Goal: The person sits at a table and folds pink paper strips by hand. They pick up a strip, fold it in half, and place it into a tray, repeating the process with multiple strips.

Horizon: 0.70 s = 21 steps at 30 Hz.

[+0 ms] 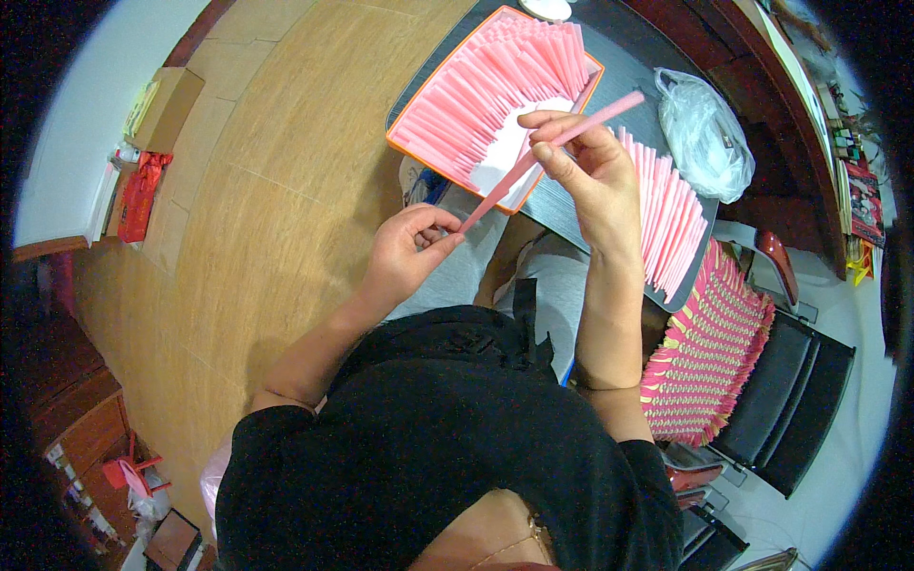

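Note:
A long, narrow pink strip (505, 184) is stretched slantwise between my two hands, above my lap and the near edge of an orange-rimmed box. My left hand (421, 243) pinches its lower end between thumb and fingertips. Nearer the upper end, my right hand (582, 160) grips it between thumb and fingers, and the tip sticks out beyond. The open box (493, 163) has a white bottom and holds many similar pink strips (500, 61) in overlapping rows. More pink strips (668, 221) lie in a row on the dark table, partly behind my right forearm.
A clear plastic bag (703, 135) sits on the dark table (560, 207), right of the box. At right, a pink and cream woven mat (714, 357) covers part of a black chair (778, 392). Wooden-look floor (285, 143) spreads at left; a cardboard box (168, 110) stands by the wall.

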Available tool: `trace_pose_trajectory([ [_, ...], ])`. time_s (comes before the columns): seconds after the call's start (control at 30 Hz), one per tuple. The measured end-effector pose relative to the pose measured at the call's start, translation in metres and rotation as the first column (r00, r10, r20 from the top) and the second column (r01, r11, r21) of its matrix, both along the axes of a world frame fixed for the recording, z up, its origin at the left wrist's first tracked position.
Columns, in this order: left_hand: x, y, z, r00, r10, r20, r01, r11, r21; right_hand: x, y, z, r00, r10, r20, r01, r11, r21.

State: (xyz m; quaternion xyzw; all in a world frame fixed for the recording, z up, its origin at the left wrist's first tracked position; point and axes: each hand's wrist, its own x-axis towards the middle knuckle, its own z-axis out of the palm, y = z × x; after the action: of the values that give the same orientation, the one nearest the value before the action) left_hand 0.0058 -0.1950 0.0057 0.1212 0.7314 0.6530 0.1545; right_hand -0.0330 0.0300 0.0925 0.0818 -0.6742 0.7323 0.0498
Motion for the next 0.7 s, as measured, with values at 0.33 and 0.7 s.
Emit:
trace_pose_trajectory([
  [0.33, 0.001, 0.0, -0.005, 1.0, -0.007, -0.019, 0.007, 1.0, -0.01, 0.008, -0.004, 0.012, 0.995, 0.008, -0.102, 0.016, 0.974, 0.226],
  [0.7, 0.006, 0.004, 0.0, 0.999, -0.036, -0.033, 0.034, 0.998, -0.049, 0.016, 0.04, -0.02, 0.963, -0.263, -0.061, 0.27, 0.933, 0.237],
])
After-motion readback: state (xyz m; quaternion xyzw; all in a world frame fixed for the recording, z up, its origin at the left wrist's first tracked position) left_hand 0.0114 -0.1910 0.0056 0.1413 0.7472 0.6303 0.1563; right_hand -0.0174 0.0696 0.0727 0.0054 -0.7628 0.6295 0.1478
